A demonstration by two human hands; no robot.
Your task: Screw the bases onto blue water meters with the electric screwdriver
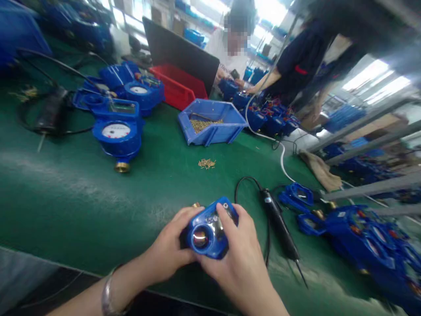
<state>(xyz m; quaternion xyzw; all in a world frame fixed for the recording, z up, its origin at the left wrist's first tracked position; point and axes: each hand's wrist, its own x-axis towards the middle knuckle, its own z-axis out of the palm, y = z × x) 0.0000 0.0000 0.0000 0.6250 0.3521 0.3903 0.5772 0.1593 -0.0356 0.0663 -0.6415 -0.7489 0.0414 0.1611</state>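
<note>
Between my two hands is a blue water meter (212, 230), held low over the near part of the green table. My left hand (171, 239) grips its left side, with the thumb along the near edge. Fingers of my right hand (241, 245) wrap the right side, one of them lying across the top face. A round opening with something shiny inside faces me, and a bit of brass fitting shows at the far left. To the right of my hands lies a black electric screwdriver (279, 224) with its bit pointing toward me.
Loose brass screws (207, 163) lie beyond my hands, before a blue bin (226, 131) of screws. A red bin (174, 87) stands behind. Assembled meters (116, 131) and another screwdriver (51, 112) are at left; more meters (365, 245) crowd the right. A co-worker (230, 57) sits opposite.
</note>
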